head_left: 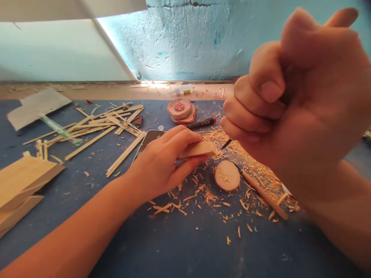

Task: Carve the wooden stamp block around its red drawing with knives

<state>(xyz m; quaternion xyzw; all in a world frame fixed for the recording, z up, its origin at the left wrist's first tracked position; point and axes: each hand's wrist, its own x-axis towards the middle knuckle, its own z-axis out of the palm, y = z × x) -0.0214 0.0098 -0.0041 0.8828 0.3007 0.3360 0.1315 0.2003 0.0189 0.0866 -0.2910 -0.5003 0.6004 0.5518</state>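
At the left edge of the blue tabletop (188,247) lie some flat wooden boards (20,185), one on top of another. Behind them, toward the far left corner, there is a messy pile of thin wood sticks (110,123).

The left arm comes in from the near left corner and lies low across the tabletop. The left hand (165,162) rests near the middle. Its thumb and fingers pinch a small flat wood piece (198,150), which points to the right. A phone (150,137) peeks out from behind this hand.

Near the far edge sits a round pink dish (180,109). A black pen with a red cap (201,122) lies just beside it.

Lots of wood shavings (252,162) cover the middle of the tabletop. A round wood disc (227,175) lies flat in them, just to the right of the left hand. A brown round stick (263,195) lies beside the disc.

The right hand (295,104) is lifted high above the shavings. It is curled into a tight fist with the thumb on top. A thin dark tool (226,143) pokes out below its fingers, near the tip of the wood piece. The two hands are apart.
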